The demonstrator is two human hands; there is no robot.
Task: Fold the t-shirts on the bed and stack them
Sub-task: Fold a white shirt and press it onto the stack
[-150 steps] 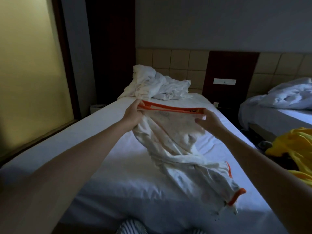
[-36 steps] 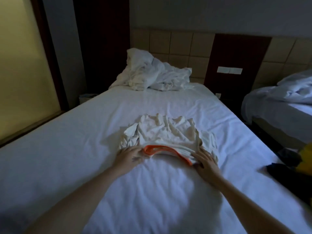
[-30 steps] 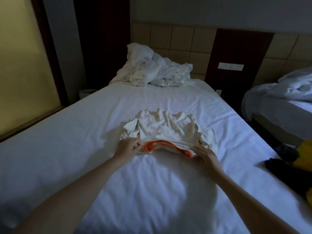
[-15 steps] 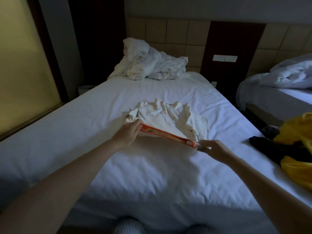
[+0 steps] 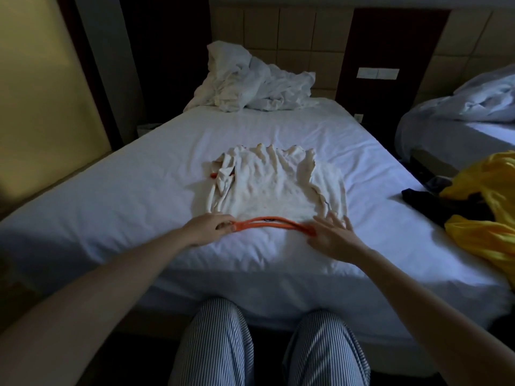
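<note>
The crumpled white cotton t-shirt (image 5: 273,190) lies mid-way across the white-sheeted bed (image 5: 139,190), its orange neckband (image 5: 267,222) toward the foot edge. My left hand (image 5: 209,229) pinches the band's left end. My right hand (image 5: 331,238) rests on the other end, fingers spread. I'm at the laying-flat step, I judge; next, the bunched body needs smoothing.

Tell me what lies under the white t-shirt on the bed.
The t-shirt lies on the white bed sheet, visible all around it. At its left edge orange trim peeks out. Directly beneath is covered.
</note>
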